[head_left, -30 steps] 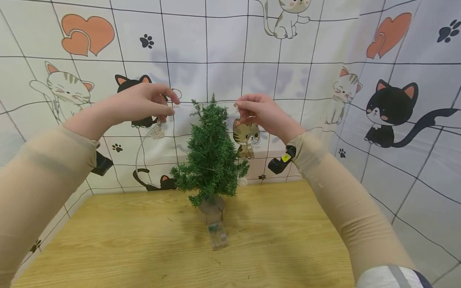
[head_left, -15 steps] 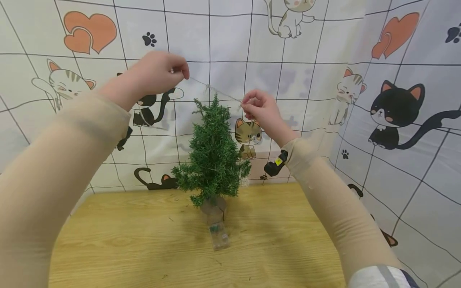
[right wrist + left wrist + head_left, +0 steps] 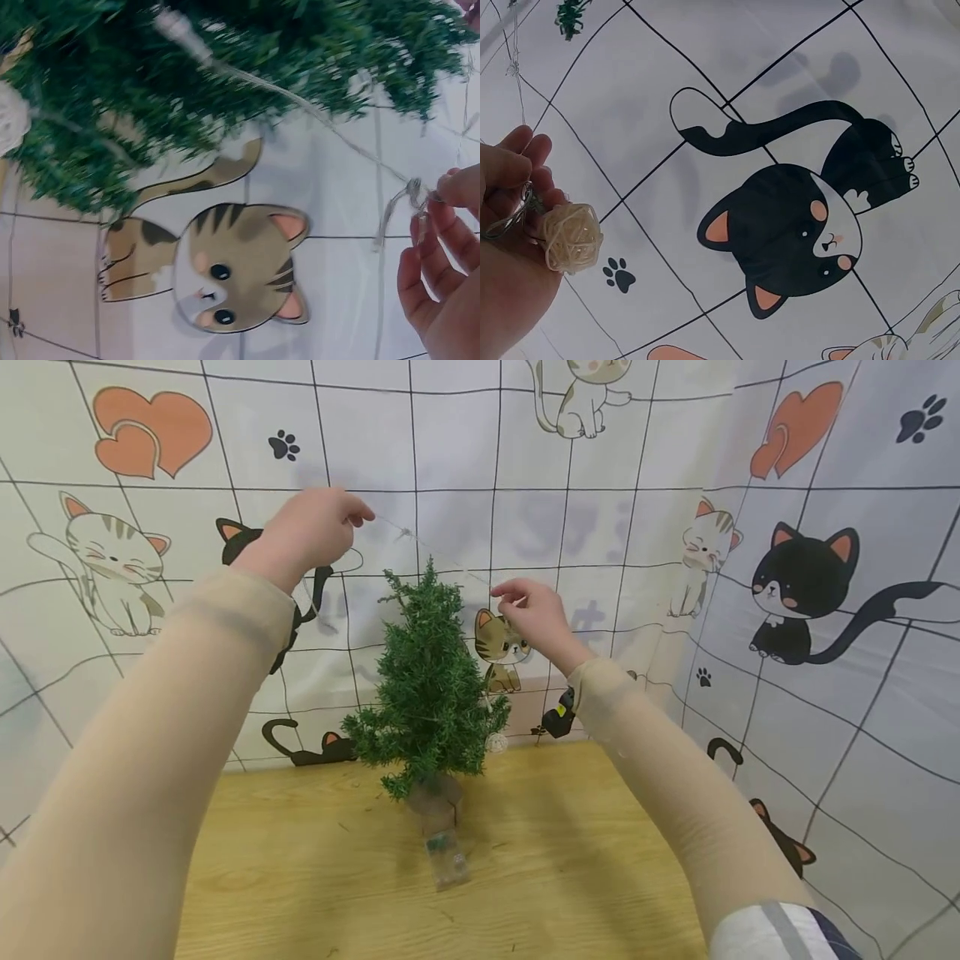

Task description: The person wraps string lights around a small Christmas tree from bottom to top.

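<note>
In the head view a small green artificial Christmas tree point(image 3: 427, 685) stands on the table between my hands. A thin clear string-light wire point(image 3: 405, 532) runs taut above its top, sloping down to the right. My left hand point(image 3: 303, 531) pinches the higher end, left of the treetop. A pale woven ball point(image 3: 573, 238) on the string hangs against that palm in the left wrist view. My right hand point(image 3: 536, 614) pinches the lower end, right of the tree, at a knotted bit of wire point(image 3: 415, 191). From there a strand leads to a clear connector point(image 3: 184, 35) at the branches.
Another woven ball point(image 3: 497, 742) hangs at the tree's lower right. A clear plastic box point(image 3: 446, 860) lies in front of the tree's base point(image 3: 435, 802) on the wooden table point(image 3: 570, 868). Cat-print cloth point(image 3: 457, 452) rises close behind and at the right.
My left hand has gone up, its back now facing the camera, carrying its end of the wire above the treetop. My right hand stays at the right, still pinching the wire. The view has shifted slightly.
</note>
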`<state>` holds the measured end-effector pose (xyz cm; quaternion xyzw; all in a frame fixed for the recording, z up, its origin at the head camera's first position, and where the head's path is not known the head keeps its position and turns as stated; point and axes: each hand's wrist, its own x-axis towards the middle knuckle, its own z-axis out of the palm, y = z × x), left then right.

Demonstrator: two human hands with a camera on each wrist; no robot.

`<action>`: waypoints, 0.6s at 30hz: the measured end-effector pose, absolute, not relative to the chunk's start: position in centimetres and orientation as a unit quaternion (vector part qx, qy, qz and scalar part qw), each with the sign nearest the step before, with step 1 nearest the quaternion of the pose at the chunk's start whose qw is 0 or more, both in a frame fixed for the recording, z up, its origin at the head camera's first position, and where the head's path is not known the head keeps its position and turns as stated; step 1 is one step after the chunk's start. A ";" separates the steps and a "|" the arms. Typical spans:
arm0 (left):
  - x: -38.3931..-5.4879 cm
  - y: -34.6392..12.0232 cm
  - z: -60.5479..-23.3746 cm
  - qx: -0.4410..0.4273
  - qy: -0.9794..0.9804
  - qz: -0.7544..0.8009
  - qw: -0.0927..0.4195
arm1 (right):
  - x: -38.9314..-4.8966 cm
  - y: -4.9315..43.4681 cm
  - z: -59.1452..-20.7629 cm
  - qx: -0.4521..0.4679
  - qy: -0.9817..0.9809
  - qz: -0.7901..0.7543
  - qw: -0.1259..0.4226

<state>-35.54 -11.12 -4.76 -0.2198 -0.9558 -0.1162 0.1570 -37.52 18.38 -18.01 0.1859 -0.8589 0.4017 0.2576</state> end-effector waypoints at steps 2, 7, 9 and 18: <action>-36.1 -11.3 -5.2 -0.213 -0.961 -0.113 0.138 | -37.8 18.4 -18.5 0.182 -0.869 0.389 0.244; -37.6 -11.8 -6.5 -0.203 -0.968 -0.106 0.108 | -38.6 17.6 -19.6 0.181 -0.880 0.382 0.215; -38.0 -12.0 -7.0 -0.199 -0.968 -0.110 0.104 | -38.9 17.2 -20.0 0.187 -0.881 0.382 0.208; -39.3 -13.2 -8.9 -0.166 -0.976 -0.119 0.072 | -40.5 16.2 -21.8 0.204 -0.895 0.368 0.146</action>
